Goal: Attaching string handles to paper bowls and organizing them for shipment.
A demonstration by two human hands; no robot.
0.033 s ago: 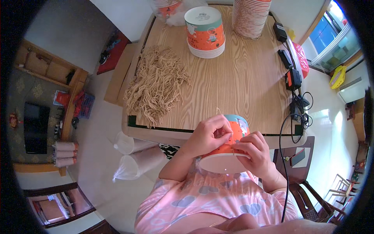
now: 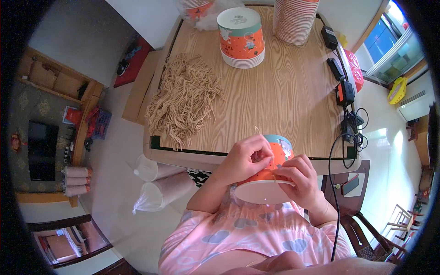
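An orange paper bucket [image 2: 261,192] with a green band is tilted at the table's near edge, a round white end toward me. Across its side runs a thin beige cord [image 2: 274,162]. My left hand [image 2: 250,158] pinches the cord between thumb and fingers, and a loose end sticks up behind its knuckles. On the other side my right hand [image 2: 300,178] is closed at the bucket's rim, thumb and fingers pressed together on the cord. Left of centre lies a loose heap of beige cords [image 2: 185,101].
Upside-down nested orange buckets [image 2: 240,43] stand at the table's back, beside a tall bucket stack [image 2: 295,23]. Black adapters and cables [image 2: 346,94] line the right edge. Bagged white bucket stacks [image 2: 165,190] lie below the left edge. A brown chair [image 2: 362,215] stands at right.
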